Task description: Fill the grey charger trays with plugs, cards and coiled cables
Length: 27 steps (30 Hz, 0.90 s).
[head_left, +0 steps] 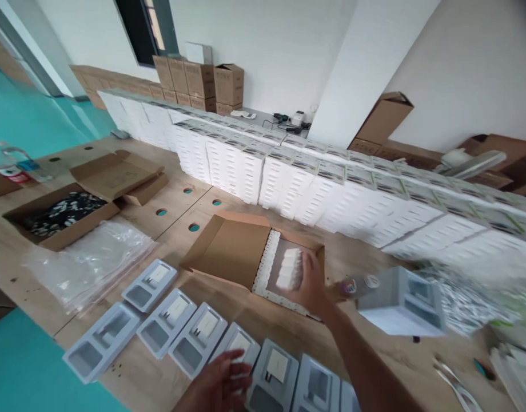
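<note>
White blocks (290, 268): small stack gripped in the right hand (311, 284), centre of frame, just above the open cardboard box (263, 257); edges blurred, count unclear.
Right hand: fingers curled shut around the blocks, arm reaching in from lower right toward frame centre.
Left hand (222, 382): bottom centre, fingers loosely spread, holding nothing; fingertips touching or just over a grey tray (238, 347), cannot tell which.
Tray row (181, 335): grey moulded trays in a diagonal line from lower left to bottom right of frame on the tabletop (168, 200); several already carry a white insert.
Key relation: blocks lie up and right of the left hand, above the tray row; right hand has them, left hand is nearer the trays.
Box long axis: runs upper left to lower right, flap folded open toward the left.
Nearby: clear plastic bags (91, 257) left of centre; second open box with dark contents (59, 214) at left; wall of stacked white cartons (331, 189) across the upper frame; upturned grey tray (402, 303) right of the hand, blurred.
</note>
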### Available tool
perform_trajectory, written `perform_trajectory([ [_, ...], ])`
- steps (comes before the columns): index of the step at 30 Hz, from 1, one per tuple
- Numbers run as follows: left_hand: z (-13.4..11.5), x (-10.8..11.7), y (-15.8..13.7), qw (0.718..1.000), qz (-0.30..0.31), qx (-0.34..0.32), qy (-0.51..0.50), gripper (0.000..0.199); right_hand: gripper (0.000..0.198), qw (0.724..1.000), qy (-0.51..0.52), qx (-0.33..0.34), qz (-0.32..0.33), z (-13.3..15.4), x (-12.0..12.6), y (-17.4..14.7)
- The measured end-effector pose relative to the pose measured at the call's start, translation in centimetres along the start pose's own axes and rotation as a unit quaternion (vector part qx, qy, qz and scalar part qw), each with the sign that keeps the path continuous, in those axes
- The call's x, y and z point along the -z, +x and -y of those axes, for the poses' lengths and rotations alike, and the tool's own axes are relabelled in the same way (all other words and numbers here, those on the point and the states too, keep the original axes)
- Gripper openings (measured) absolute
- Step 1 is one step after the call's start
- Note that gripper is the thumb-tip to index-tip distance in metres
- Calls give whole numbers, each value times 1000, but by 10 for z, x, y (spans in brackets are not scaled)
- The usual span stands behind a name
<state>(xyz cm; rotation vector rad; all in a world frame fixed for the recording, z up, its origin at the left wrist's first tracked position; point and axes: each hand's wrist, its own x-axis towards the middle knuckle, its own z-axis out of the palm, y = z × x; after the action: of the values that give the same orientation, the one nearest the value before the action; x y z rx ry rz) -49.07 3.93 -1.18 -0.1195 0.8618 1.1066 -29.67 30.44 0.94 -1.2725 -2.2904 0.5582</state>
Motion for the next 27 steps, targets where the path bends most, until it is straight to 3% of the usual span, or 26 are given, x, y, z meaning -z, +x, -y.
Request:
perform_trajectory([
  [2,0,-27,5,1000,21,-3,5,53,116,996,58,25,58,44,4,-64],
  [5,16,-54,6,998,42,44,17,62,120,982,121,60,131,96,-13,-151],
  [7,35,-58,4,996,30,82,25,63,121,984,125,30,121,114,-27,-194],
  [10,62,-44,0,990,54,127,29,60,126,984,144,-26,106,116,-31,-234],
  [13,76,-25,3,972,109,208,29,64,120,965,214,-61,140,106,-7,-255],
  [15,78,-15,8,957,126,256,53,62,91,941,275,-108,163,100,18,-261],
  [18,79,-9,17,942,156,275,114,51,35,908,326,-200,173,91,48,-259],
  [21,86,-13,27,928,191,284,145,50,22,890,337,-219,214,69,56,-253],
  [23,94,-19,35,924,185,294,160,53,20,901,303,-215,224,45,51,-250],
  [27,118,-31,58,930,165,245,221,53,22,955,72,-246,148,-12,27,-245],
])
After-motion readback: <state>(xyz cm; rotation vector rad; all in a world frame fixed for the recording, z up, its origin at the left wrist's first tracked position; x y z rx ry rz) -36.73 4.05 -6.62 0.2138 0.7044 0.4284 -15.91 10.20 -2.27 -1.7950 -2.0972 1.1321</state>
